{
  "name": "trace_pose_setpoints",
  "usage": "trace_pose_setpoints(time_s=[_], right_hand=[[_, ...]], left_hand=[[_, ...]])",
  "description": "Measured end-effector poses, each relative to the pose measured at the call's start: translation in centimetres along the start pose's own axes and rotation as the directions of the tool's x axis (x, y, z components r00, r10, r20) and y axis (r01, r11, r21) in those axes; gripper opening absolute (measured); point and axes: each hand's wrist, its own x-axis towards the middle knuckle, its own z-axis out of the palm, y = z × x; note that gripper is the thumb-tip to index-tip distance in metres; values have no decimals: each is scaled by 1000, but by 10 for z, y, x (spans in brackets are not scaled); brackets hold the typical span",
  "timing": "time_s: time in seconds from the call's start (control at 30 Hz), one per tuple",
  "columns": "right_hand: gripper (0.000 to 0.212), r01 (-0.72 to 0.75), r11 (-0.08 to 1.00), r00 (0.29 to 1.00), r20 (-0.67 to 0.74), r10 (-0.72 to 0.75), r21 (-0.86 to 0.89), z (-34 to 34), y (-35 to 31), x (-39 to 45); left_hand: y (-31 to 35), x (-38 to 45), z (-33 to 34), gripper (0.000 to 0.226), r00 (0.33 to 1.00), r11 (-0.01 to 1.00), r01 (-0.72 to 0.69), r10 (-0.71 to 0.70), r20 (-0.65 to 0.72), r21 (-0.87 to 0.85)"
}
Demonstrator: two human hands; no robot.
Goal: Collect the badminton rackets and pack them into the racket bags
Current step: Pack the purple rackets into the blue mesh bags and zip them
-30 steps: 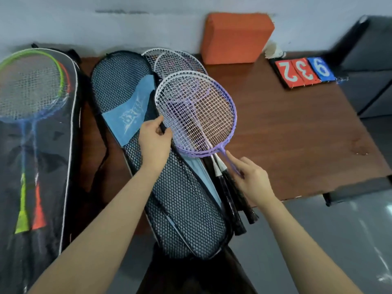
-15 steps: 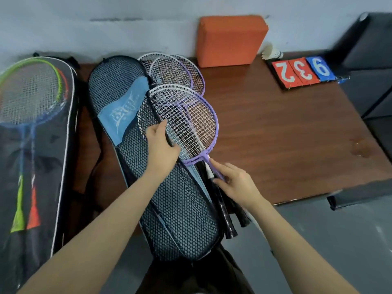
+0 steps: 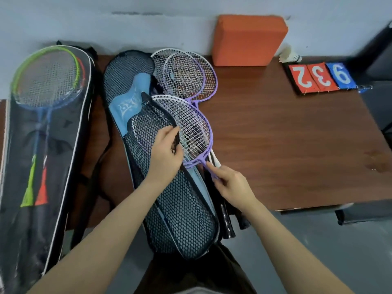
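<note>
Brown wood-grain table [image 3: 286, 145] set against a pale wall carries everything under review. At the centre lies your mesh racket bag [image 3: 180, 209], black netting with a light-blue panel, its foot overhanging the near table edge. Your left hand [image 3: 167, 153] pinches the raised edge of the bag's opening, fingers curled round the black trim, and holds the mesh flap lifted. A purple racket [image 3: 191, 128] lies with its head partly under that flap, the right part of the frame still outside the bag. Your right hand [image 3: 231, 185] grips this racket at the thin purple shaft just below the head, fingers curled about it. Two more purple rackets [image 3: 186, 75] rest with their overlapping heads at the top of the bag, beside its opening; their dark handles [image 3: 227, 223] run down along the bag's right side and stick out past the table edge (how far they sit inside the bag cannot be told).

To the left, well apart from your hands, a second black bag [image 3: 63, 145] with white piping lies with a clear front; through it show a green-framed racket [image 3: 46, 75] and another, orange-edged, behind it. Against the wall stands an orange block [image 3: 248, 39]. Right of it a white shuttlecock [image 3: 289, 57] sits just above a score flip-board [image 3: 322, 78] showing red, red and blue number cards. Dark seating [image 3: 379, 60] occupies the far right.
</note>
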Motion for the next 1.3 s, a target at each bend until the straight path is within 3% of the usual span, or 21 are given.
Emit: trace_pose_setpoints(time_s=[0.17,0.33,0.47,0.57,0.7,0.87,1.03,1.17,1.3], right_hand=[[51,144,980,990,18,-143,-136,-4,-8,-8],[56,56,991,997,-50,-63,-121,1,-22,4],[55,-20,1000,999,-50,21,15,6,-31,19],[51,-57,984,997,-43,65,169,13,-37,29],[47,-92,939,991,-63,119,331,21,-50,54],[50,-142,892,988,12,152,430,38,-65,85],[36,-116,927,991,-20,132,355,54,-73,122],[31,-118,957,991,-27,130,267,64,-81,144],[34,-113,973,994,9,113,201,65,-84,143]], left_hand=[[-6,3,-4,45,1000,998,7,-9,29,63],[-6,-16,-4,45,999,998,-25,23,26,54],[-8,-20,-15,44,996,996,81,-82,-29,-32],[-13,-23,-19,49,993,993,112,-113,28,34],[-18,-36,-16,53,989,991,119,-123,82,55],[-23,-34,-23,51,995,994,100,-99,7,-53],[-38,-31,-41,49,997,992,76,-78,-24,-96],[-56,-26,-51,49,986,984,151,-157,-59,-97],[-71,-21,-52,49,984,984,176,-176,12,-31]])
